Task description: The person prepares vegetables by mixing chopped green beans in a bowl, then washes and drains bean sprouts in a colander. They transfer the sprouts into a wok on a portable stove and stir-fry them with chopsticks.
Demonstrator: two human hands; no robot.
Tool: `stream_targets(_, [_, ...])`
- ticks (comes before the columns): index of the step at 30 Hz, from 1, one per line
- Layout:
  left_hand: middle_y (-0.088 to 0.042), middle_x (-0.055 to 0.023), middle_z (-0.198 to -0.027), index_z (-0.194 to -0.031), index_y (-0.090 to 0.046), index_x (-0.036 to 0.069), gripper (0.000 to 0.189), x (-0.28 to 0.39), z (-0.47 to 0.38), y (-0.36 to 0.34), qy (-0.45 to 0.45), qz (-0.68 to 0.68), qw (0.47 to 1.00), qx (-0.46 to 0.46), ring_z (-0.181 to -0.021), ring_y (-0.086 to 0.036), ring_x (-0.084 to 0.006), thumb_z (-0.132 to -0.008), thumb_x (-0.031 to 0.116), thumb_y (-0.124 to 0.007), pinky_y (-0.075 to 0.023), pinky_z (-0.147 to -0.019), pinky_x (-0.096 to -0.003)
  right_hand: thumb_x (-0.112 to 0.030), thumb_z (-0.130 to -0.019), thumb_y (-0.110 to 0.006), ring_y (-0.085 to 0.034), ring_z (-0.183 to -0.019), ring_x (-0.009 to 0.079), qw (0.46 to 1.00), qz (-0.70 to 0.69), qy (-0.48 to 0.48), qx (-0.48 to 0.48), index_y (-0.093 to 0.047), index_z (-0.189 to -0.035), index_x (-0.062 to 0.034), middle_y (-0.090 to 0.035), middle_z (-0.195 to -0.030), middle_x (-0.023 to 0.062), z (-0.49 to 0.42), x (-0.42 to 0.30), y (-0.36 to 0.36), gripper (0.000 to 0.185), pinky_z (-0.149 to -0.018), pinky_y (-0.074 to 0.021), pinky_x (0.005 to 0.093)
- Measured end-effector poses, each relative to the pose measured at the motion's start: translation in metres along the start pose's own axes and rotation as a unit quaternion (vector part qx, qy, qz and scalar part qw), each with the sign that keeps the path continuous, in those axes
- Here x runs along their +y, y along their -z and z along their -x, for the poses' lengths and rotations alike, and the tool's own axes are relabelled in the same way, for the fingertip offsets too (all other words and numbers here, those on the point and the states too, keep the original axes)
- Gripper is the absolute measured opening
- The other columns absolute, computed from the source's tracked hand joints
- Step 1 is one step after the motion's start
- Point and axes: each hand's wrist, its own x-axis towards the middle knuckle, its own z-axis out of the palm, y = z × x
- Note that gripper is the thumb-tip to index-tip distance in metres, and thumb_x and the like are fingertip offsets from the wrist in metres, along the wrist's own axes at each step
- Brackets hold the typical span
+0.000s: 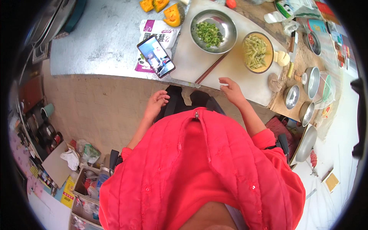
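My left hand (159,101) hangs in front of the table's front edge with loosely bent fingers and holds nothing. At the front edge of a white cutting board (220,74), my right hand (231,88) is held with its fingers apart and nothing in them. A pair of dark red chopsticks (211,68) lies on the board, nearest to that hand. Behind them is a stainless steel bowl (228,37) with chopped greens (208,34). To its right stands a bowl (270,54) of pale green cut vegetable pieces (254,52). A smartphone (156,56) with its screen lit rests on a printed plastic bag (167,31).
Orange pumpkin pieces (172,15) lie at the back. Right of the board are a pale peeled vegetable (283,58), a kitchen knife (292,43), a metal bowl (311,82) and a green-rimmed strainer (327,86). A shelf unit (86,201) stands at lower left.
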Motion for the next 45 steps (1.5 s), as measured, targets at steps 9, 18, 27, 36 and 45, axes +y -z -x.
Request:
stream_targets(9, [-0.063, -0.0074, -0.101, -0.117, -0.052, 0.003, 0.032, 0.019, 0.014, -0.053, -0.016, -0.054, 0.998, 0.04, -0.082, -0.057, -0.0114, -0.086, 0.001, -0.045, -0.0465, -0.074, -0.0243, -0.018, -0.09, -0.053, -0.062, -0.079, 0.0135, 0.979, -0.165, -0.113, 0.042, -0.059, -0.111, -0.0036, -0.065, -0.095, 0.0056, 0.028, 0.061, 0.068, 0.026, -0.066, -0.0493, 0.0274])
stream_targets(18, [-0.063, -0.0083, -0.103, -0.116, -0.054, 0.002, 0.03, 0.016, 0.006, -0.118, -0.084, -0.133, 0.984, 0.079, -0.084, -0.059, -0.0131, -0.086, 0.004, -0.05, -0.0475, -0.075, -0.0258, -0.018, -0.087, -0.053, -0.061, -0.074, 0.0129, 0.983, -0.156, -0.097, 0.007, -0.06, -0.108, -0.003, -0.065, -0.091, 0.0052, 0.034, 0.103, 0.11, 0.027, -0.061, -0.048, 0.0274])
stream_targets(27, [-0.059, -0.0185, -0.099, -0.101, -0.058, -0.001, 0.031, 0.025, -0.07, -0.206, -0.327, -0.591, 0.705, 0.217, -0.09, -0.057, -0.035, -0.075, 0.015, -0.068, -0.0483, -0.079, -0.0414, -0.018, -0.087, -0.053, -0.061, -0.075, 0.0125, 0.987, -0.147, -0.059, 0.003, -0.06, -0.109, -0.0024, -0.065, -0.092, 0.0055, 0.043, 0.124, 0.134, 0.027, -0.063, -0.0477, 0.0267])
stream_targets(36, [-0.061, -0.0223, -0.083, -0.087, -0.048, 0.0, 0.018, 0.035, -0.102, -0.207, -0.161, -0.65, 0.715, 0.201, -0.077, -0.06, -0.0376, -0.083, 0.016, -0.055, -0.0491, -0.069, -0.0457, -0.017, -0.088, -0.055, -0.061, -0.075, 0.0118, 0.989, -0.136, -0.041, -0.028, -0.06, -0.107, -0.0012, -0.065, -0.091, 0.0052, 0.061, 0.127, 0.132, 0.026, -0.066, -0.0481, 0.0261])
stream_targets(45, [-0.061, -0.0213, -0.077, -0.1, -0.045, 0.0, 0.016, 0.049, 0.032, -0.207, -0.209, -0.389, 0.896, 0.053, -0.077, -0.062, -0.0381, -0.09, 0.013, -0.044, -0.0477, -0.069, -0.0434, -0.024, -0.091, -0.056, -0.059, -0.079, 0.0121, 0.952, -0.239, 0.023, -0.191, -0.058, -0.112, -0.0015, -0.063, -0.097, 0.0059, 0.048, 0.041, 0.09, 0.031, -0.071, -0.0485, 0.0268])
